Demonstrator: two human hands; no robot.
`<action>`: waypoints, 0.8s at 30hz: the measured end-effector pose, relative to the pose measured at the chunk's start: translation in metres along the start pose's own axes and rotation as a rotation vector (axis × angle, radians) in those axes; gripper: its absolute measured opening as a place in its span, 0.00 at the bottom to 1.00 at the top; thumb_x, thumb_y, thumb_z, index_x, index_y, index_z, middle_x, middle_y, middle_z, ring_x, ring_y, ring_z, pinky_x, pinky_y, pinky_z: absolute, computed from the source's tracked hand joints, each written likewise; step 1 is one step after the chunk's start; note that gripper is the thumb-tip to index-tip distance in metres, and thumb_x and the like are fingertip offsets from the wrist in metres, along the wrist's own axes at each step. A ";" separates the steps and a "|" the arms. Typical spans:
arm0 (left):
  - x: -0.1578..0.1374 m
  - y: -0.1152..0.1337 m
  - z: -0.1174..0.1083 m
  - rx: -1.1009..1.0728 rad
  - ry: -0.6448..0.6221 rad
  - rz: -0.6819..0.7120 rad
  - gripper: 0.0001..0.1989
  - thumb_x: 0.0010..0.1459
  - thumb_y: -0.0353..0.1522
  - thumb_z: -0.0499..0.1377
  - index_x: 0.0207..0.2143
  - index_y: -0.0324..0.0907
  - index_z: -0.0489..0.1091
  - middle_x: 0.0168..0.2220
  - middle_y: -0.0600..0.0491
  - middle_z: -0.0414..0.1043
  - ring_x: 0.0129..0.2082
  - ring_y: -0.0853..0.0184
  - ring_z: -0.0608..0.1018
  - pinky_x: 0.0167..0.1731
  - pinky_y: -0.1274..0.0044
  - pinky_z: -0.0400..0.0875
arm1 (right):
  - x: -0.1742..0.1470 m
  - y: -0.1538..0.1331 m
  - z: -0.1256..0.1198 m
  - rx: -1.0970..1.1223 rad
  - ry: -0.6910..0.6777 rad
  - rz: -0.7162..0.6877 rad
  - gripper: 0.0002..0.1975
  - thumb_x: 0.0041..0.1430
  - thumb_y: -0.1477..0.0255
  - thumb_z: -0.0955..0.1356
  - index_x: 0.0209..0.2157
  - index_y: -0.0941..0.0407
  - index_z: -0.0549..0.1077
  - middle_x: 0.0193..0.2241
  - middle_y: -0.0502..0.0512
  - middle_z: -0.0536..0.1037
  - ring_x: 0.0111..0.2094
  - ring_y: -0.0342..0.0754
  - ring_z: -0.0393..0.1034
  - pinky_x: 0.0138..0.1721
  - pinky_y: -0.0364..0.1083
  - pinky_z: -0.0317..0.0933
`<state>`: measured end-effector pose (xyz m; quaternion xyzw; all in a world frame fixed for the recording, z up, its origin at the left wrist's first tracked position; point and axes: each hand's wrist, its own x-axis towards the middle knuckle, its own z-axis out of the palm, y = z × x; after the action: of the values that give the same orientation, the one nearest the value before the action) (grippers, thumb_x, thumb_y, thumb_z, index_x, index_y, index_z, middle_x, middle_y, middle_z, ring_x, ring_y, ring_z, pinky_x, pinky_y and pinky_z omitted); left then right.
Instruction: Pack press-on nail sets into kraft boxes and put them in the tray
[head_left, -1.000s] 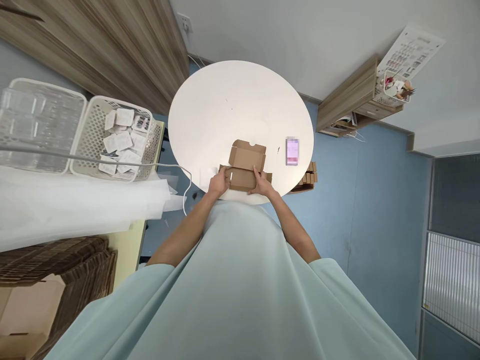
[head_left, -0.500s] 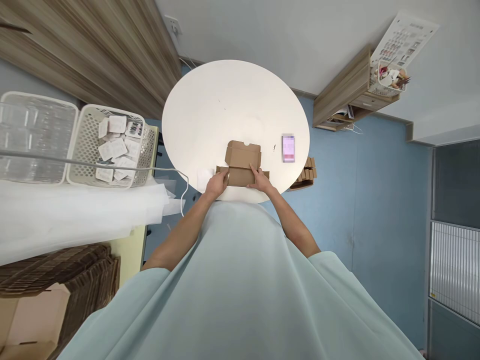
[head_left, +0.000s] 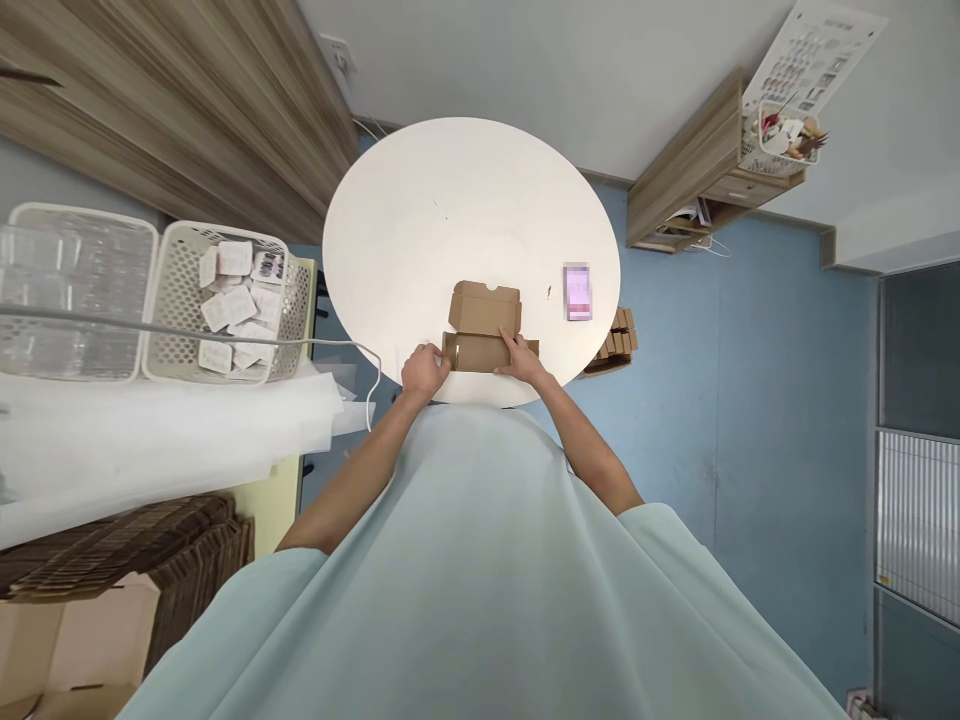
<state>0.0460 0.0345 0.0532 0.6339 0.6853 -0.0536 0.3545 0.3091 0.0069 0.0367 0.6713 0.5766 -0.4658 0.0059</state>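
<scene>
A brown cardboard box (head_left: 484, 352) lies part-folded at the near edge of the round white table (head_left: 420, 220), its lid panel (head_left: 486, 308) laid back away from me. My left hand (head_left: 425, 371) is at the box's left end, fingers curled and the thumb side against the end flap. Across the right part of the box, my right hand (head_left: 522, 362) grips it, index finger reaching over the fold and thumb at the near wall. A pale sheet beside the box is mostly covered by my left hand.
A phone with a pink screen (head_left: 577, 292) lies at the table's right. Below that edge stands a container of small cardboard boxes (head_left: 616, 343). On the left are a white basket of packets (head_left: 169, 300), clear plastic trays (head_left: 71, 290), white wrapping sheets (head_left: 172, 425) and stacked flat cartons (head_left: 202, 570).
My left hand has shifted a little left, and the box's left end flap looks narrower, turned more upright. My right hand keeps its place on the box.
</scene>
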 end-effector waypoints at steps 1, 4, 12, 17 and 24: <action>-0.001 0.003 0.002 -0.011 -0.010 -0.002 0.11 0.70 0.37 0.59 0.51 0.45 0.74 0.56 0.42 0.79 0.54 0.48 0.82 0.53 0.62 0.77 | 0.000 0.000 0.000 0.001 0.001 -0.002 0.67 0.57 0.60 0.83 0.83 0.40 0.39 0.72 0.68 0.58 0.65 0.67 0.71 0.63 0.60 0.69; -0.002 0.011 0.007 -0.023 -0.022 0.002 0.13 0.69 0.41 0.61 0.52 0.45 0.72 0.56 0.43 0.80 0.54 0.49 0.82 0.53 0.62 0.76 | 0.000 0.000 0.001 -0.001 -0.003 -0.002 0.67 0.57 0.60 0.83 0.83 0.41 0.39 0.72 0.69 0.58 0.65 0.67 0.71 0.62 0.60 0.70; -0.002 0.023 0.019 -0.053 -0.023 0.039 0.16 0.72 0.47 0.59 0.50 0.45 0.69 0.58 0.41 0.77 0.56 0.49 0.81 0.55 0.62 0.75 | 0.004 -0.001 0.003 0.009 -0.007 0.000 0.71 0.54 0.63 0.85 0.83 0.41 0.38 0.76 0.71 0.54 0.70 0.70 0.67 0.65 0.61 0.68; 0.007 0.024 0.022 -0.048 -0.036 0.015 0.12 0.72 0.38 0.59 0.54 0.43 0.66 0.57 0.39 0.78 0.56 0.50 0.81 0.54 0.63 0.74 | 0.001 -0.003 0.000 0.011 -0.025 -0.002 0.73 0.52 0.60 0.86 0.83 0.42 0.38 0.77 0.73 0.51 0.70 0.71 0.68 0.66 0.61 0.68; 0.015 0.024 0.024 -0.036 -0.051 0.000 0.11 0.72 0.37 0.59 0.51 0.41 0.68 0.54 0.39 0.79 0.54 0.50 0.80 0.53 0.65 0.74 | 0.001 -0.003 0.000 0.009 -0.031 -0.002 0.74 0.51 0.60 0.87 0.83 0.44 0.38 0.78 0.76 0.49 0.71 0.73 0.66 0.67 0.63 0.67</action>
<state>0.0783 0.0387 0.0365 0.6260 0.6769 -0.0574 0.3830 0.3063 0.0086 0.0375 0.6634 0.5751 -0.4786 0.0114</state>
